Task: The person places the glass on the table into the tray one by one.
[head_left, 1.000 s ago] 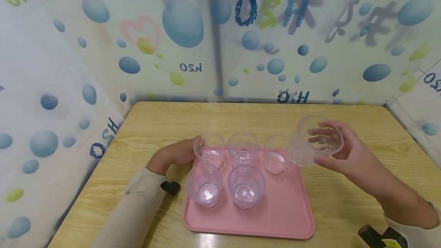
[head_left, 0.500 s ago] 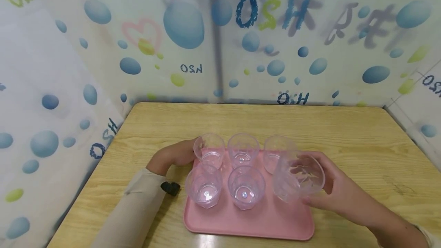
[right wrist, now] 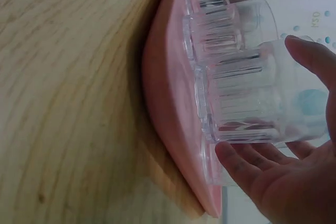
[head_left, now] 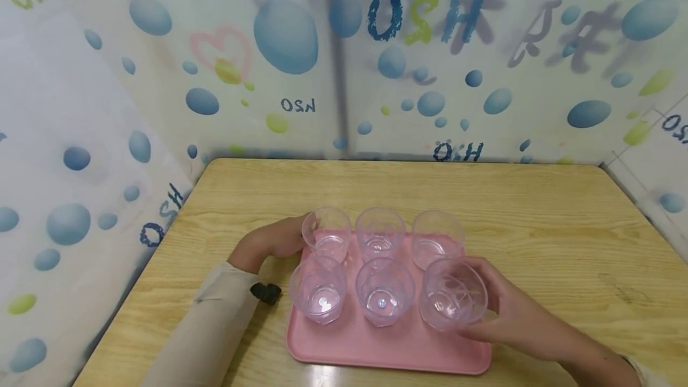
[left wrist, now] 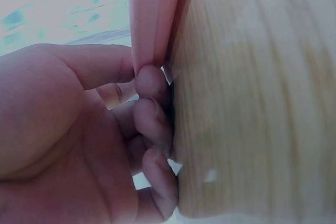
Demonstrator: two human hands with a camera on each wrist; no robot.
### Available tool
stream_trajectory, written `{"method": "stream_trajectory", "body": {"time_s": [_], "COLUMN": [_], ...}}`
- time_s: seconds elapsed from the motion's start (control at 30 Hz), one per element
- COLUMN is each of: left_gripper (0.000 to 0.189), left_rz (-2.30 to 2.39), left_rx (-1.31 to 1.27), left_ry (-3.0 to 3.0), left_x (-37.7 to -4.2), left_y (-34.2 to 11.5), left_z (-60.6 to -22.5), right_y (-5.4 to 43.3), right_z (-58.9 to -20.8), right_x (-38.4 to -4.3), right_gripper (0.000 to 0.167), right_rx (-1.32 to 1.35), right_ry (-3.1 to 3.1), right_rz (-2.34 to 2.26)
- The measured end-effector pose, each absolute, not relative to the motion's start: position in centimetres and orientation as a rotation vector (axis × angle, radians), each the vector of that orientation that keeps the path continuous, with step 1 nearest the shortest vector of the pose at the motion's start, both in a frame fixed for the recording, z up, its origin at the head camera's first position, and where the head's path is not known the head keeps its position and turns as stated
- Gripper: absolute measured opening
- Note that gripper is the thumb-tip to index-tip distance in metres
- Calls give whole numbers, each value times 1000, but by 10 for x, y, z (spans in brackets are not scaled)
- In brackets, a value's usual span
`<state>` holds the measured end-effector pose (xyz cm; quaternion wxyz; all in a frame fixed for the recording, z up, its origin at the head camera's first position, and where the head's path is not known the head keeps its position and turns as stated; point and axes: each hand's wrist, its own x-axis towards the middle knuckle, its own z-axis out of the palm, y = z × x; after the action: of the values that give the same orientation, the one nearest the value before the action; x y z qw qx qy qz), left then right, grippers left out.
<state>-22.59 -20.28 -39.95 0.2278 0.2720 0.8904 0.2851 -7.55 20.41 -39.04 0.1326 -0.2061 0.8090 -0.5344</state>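
Observation:
My right hand point(head_left: 513, 312) grips a clear plastic cup point(head_left: 448, 297) from its right side, at the front right of a pink tray point(head_left: 387, 351). In the right wrist view the thumb lies near the rim of this cup point(right wrist: 241, 98) and the fingers are at its other side, with its base close over the tray. My left hand point(head_left: 279, 237) holds the tray's far left edge. The left wrist view shows its fingers point(left wrist: 152, 116) curled at the pink rim point(left wrist: 152, 19), low against the table. Several more clear cups, such as the front middle cup point(head_left: 384, 291), stand upright in two rows.
The tray lies on a wooden table point(head_left: 548, 226), which meets a wall point(head_left: 484, 124) printed with blue drops and letters at the back. The cups stand close together, their rims nearly touching or overlapping in the head view.
My right hand has brought its cup from beyond the tray's right edge, forward and left, down to the front right of the tray, and turned it nearly upright. The left hand stays put.

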Motion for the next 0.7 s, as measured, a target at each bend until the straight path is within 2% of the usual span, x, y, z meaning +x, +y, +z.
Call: {"method": "stream_trajectory", "body": {"time_s": [0.63,0.7], "left_gripper": [39,38], "left_rz": [822,810], "left_rx": [741,716], "left_ry": [2454,2475], "left_x": [-225,-226], "left_y": [-202,-203], "left_z": [-400,-399], "right_y": [205,211], "right_z": [-405,-402], "right_x": [-78,-78], "right_gripper": [84,80], "right_rx": [-601,-601], "right_ry": [2348,2337], "right_rz": [-1532,-1519]}}
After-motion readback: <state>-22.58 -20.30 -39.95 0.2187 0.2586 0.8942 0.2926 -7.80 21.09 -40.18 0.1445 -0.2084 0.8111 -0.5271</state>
